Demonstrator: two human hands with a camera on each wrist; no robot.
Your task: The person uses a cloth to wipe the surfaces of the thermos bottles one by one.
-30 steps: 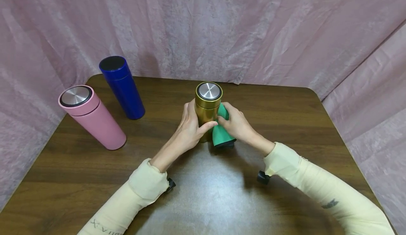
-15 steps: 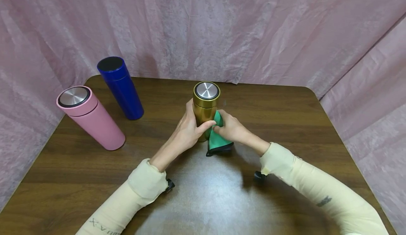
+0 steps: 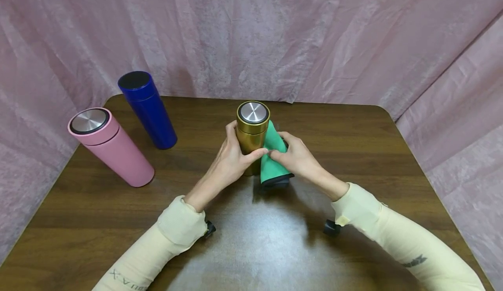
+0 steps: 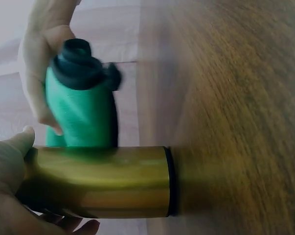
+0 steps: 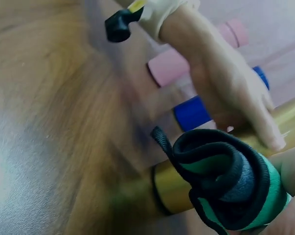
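A gold vacuum flask [image 3: 250, 141] with a silver disc on its lid stands upright mid-table. My left hand [image 3: 229, 156] grips its body from the left, thumb across the front. In my right hand [image 3: 296, 154] is a folded green cloth [image 3: 273, 162] with black edging, pinched between thumb and fingers along the flask's right side. From the left wrist view, the cloth [image 4: 81, 115] overlaps the flask's upper edge, and the flask's dark base [image 4: 171, 181] is right at the tabletop. The right wrist view shows the cloth's rolled end [image 5: 225, 178] and its grey inner face.
To the left stand a pink flask [image 3: 122, 155] and, behind it, a blue flask [image 3: 153, 116] with a black top. The brown wooden table [image 3: 353, 138] ends at a pink curtain [image 3: 251, 33]. Black wrist cameras [image 3: 332, 228] hang under both cuffs.
My right hand has moved the cloth down along the gold flask, then back up and slightly right. The left hand keeps its grip on the flask.
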